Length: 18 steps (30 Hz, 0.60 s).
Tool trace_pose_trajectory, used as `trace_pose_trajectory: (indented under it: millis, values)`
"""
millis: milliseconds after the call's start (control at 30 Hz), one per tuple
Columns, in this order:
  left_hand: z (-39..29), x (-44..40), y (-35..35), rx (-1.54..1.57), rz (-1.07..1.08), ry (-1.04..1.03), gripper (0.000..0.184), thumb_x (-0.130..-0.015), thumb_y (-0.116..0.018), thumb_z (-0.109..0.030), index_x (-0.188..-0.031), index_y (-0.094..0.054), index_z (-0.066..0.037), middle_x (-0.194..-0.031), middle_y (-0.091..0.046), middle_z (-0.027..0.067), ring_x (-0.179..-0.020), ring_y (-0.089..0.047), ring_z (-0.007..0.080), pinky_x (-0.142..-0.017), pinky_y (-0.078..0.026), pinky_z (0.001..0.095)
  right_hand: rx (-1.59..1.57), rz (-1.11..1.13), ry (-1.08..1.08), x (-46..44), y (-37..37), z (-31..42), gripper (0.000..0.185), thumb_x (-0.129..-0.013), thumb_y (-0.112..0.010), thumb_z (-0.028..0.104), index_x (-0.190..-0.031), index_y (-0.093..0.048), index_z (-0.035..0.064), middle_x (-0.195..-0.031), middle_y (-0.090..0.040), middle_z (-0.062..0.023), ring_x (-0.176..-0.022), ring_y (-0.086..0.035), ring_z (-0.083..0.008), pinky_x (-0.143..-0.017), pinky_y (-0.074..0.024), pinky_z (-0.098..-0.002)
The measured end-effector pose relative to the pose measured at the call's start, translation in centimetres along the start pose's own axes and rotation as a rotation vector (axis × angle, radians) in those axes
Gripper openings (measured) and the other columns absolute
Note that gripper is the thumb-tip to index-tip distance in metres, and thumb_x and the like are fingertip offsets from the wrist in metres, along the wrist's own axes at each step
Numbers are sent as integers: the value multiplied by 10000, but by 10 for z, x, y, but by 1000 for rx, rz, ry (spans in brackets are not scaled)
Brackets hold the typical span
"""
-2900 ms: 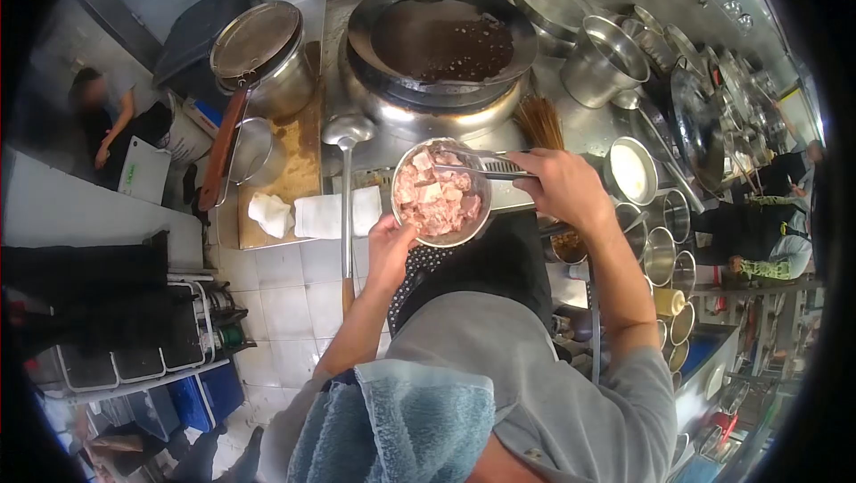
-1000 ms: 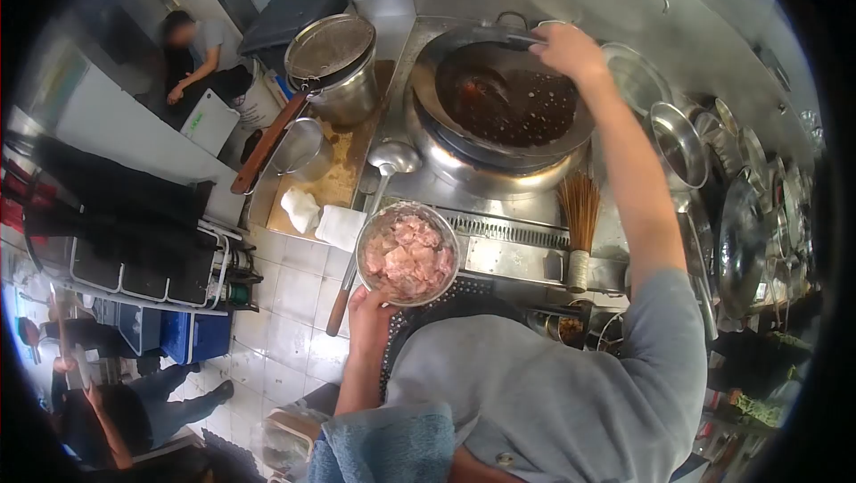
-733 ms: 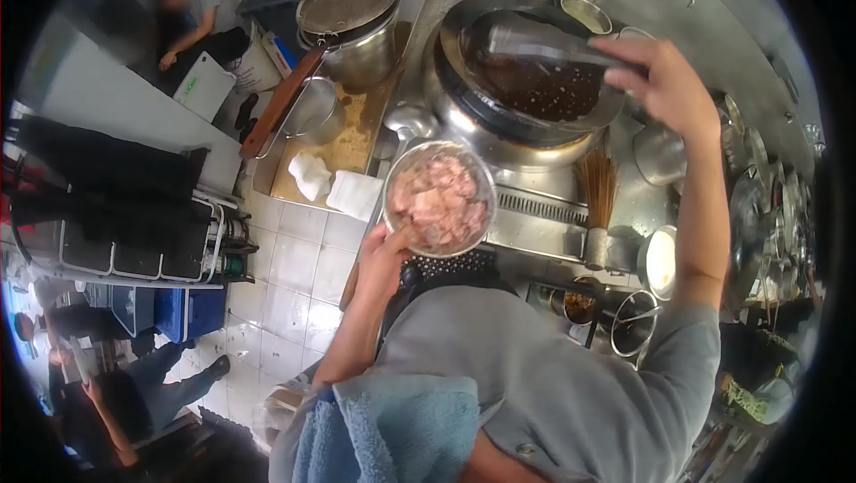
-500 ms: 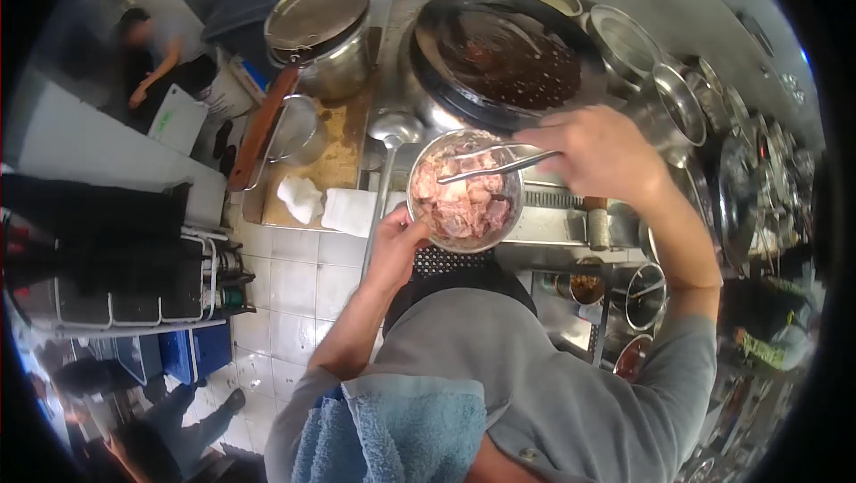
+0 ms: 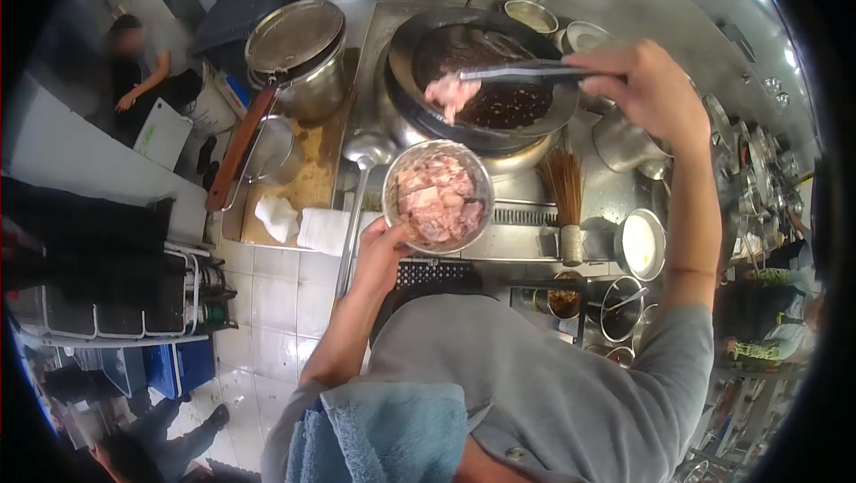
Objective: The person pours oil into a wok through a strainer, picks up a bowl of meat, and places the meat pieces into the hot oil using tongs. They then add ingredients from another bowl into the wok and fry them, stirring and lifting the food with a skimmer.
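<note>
My left hand (image 5: 385, 253) grips the near-left rim of a round metal bowl (image 5: 489, 206) filled with chunks of raw meat (image 5: 437, 199). In my right hand (image 5: 644, 90) is a pair of metal tongs (image 5: 526, 74), held out over a large wok (image 5: 399, 64) of dark liquid (image 5: 508, 108). A blurred piece of pale raw meat (image 5: 450, 94) hangs from the tongs' tips, above the wok's near-left part. The bowl is just in front of the wok, tilted so its contents show.
A long-handled ladle (image 5: 369, 149) lies left of the bowl. Further left stand a lidded pot (image 5: 308, 82) and a wooden-handled strainer (image 5: 242, 144). A bamboo brush (image 5: 566, 193) and a white-filled bowl (image 5: 641, 245) are at right. A seated person (image 5: 143, 73) is far left.
My right hand has lifted the tongs out of the bowl and moved up and forward, carrying a piece of meat over the wok. The bowl has shifted slightly left in view.
</note>
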<state>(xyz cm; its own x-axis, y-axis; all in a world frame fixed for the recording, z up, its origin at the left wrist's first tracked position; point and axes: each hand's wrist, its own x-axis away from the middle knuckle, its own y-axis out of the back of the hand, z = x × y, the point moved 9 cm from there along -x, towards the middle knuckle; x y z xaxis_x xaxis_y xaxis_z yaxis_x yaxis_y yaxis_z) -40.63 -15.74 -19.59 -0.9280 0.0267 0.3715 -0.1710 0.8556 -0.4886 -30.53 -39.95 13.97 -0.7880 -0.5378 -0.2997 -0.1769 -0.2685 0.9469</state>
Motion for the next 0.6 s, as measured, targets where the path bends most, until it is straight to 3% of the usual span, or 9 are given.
trace_pose_trajectory:
  millis: [100,233,300,400,533,600]
  values:
    - [1,-2,8,21,-57,6,261,-811,-514,-23,-1062,-582,-5,-1019,-653,106,-877,-632,194,-741,-516,359,65,7,-17,-20,-17,-48,262,-804,-683,162,-1062,-719,138,-917,-703,-121,-842,-658,-317,-747,-515,-400]
    - [3,-1,14,56,-98,-10,299,-802,-506,-20,-1097,-558,-9,-1066,-639,112,-936,-615,207,-781,-503,385,250,194,-209,-37,-96,-86,255,-805,-670,196,-1052,-729,204,-969,-706,-106,-895,-674,-305,-794,-537,-411]
    - [0,3,12,70,-98,-14,296,-799,-503,-19,-1090,-556,-8,-1064,-639,113,-938,-615,210,-780,-504,385,330,416,-255,-44,-140,-95,260,-795,-646,201,-1042,-728,200,-997,-701,-113,-952,-671,-296,-828,-544,-417]
    - [2,7,23,77,-120,-9,308,-799,-495,-18,-1101,-552,7,-1068,-639,125,-955,-619,224,-812,-510,407,306,447,-272,-44,-183,-118,285,-785,-620,195,-1053,-717,173,-1003,-697,-132,-1004,-655,-301,-859,-536,-422]
    - [-3,16,25,65,-134,-24,312,-810,-492,-19,-1115,-547,26,-1070,-637,140,-980,-619,230,-854,-510,425,223,240,-302,-31,-142,-125,313,-799,-652,199,-1104,-696,142,-1022,-690,-151,-1018,-645,-304,-856,-522,-426]
    - [-5,16,28,34,-143,-32,298,-817,-494,-21,-1106,-549,32,-1072,-635,145,-991,-616,229,-859,-510,428,146,154,-244,-21,-101,-91,329,-800,-676,189,-1123,-687,127,-1042,-685,-150,-1004,-646,-299,-845,-516,-420]
